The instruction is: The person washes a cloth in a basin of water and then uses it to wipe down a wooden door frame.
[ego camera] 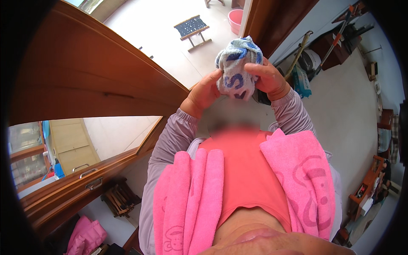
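Observation:
A crumpled pale terry cloth (237,68) with blue patterns and dark blue lettering is held up in front of my chest. My left hand (205,91) grips its left side, with the thumb laid along the edge. On the opposite side, my right hand (269,76) holds it with the thumb pressed on the front. A pink towel (302,181) with a printed animal figure hangs around my neck, over a coral shirt (250,178). Below the cloth, part of the view is blurred.
An open wooden door (95,73) with a glass panel stands at the left. Beyond the doorway are a folding stool (191,28) and a pink bucket (235,20). To the right, a teal package (301,82) and a pole (298,54) lean near the wall. Wooden furniture (366,185) lines the far right.

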The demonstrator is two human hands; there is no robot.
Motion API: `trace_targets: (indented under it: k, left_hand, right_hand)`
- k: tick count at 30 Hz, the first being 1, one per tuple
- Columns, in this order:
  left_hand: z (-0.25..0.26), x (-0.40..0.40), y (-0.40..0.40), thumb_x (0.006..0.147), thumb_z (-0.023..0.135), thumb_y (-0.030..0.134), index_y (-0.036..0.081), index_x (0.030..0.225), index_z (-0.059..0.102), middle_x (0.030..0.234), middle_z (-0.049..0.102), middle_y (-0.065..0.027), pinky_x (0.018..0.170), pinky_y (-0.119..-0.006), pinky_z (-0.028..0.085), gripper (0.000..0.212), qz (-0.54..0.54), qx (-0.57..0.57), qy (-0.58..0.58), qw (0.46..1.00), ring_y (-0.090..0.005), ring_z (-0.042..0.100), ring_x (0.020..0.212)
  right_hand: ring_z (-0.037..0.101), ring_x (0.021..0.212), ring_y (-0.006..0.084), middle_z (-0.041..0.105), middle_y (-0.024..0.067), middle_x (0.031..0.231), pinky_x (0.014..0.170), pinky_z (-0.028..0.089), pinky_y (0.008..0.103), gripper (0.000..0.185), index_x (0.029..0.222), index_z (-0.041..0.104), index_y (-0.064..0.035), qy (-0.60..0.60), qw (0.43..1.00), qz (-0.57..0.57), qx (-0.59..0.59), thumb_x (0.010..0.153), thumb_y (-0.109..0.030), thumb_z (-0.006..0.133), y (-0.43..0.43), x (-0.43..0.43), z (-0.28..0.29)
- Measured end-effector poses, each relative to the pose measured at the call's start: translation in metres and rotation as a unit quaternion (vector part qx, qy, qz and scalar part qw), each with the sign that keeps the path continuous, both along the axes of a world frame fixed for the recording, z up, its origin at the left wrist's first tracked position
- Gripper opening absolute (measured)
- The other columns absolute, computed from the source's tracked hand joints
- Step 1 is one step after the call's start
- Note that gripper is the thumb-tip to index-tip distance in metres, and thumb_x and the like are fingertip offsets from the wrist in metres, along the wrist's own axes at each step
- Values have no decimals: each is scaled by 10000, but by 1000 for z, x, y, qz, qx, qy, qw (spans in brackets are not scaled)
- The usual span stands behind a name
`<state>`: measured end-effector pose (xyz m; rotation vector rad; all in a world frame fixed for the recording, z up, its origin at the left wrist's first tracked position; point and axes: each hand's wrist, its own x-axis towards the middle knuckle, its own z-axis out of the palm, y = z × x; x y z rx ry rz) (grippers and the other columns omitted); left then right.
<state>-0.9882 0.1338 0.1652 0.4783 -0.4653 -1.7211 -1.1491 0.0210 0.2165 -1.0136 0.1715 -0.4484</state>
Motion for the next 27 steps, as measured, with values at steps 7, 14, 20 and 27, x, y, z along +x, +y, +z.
trace_targets:
  k: [7,14,20,27]
  left_hand:
    - [38,38,28,872,563,67,-2,1215,478,1050,615,-88,788,-279,507,360,296,-49,-130,945,-166,611,933]
    - [100,19,20,851,555,43,80,1210,505,1108,608,-78,818,-328,526,364,275,-138,-173,936,-199,616,973]
    - [108,9,1,849,596,33,62,1177,517,1064,632,-98,802,-354,539,338,295,-140,-212,921,-203,636,926]
    - [113,18,-9,835,614,51,7,1151,506,998,639,-127,765,-343,545,336,327,-117,-306,886,-212,646,861]
  right_hand:
    - [542,948,109,610,29,1053,848,444,247,445,1182,559,21,91,976,30,-197,883,-308,564,-38,-9,24]
    - [557,753,87,630,8,865,678,435,224,274,992,640,-28,56,992,-43,-101,859,-227,508,-85,-15,-2]
    - [619,862,129,653,62,957,787,506,264,277,1081,596,2,-44,993,35,-107,845,-141,568,-97,-35,51]
    - [592,805,112,634,23,883,727,492,278,173,982,611,-32,41,825,-112,-553,820,-90,629,-125,-53,78]
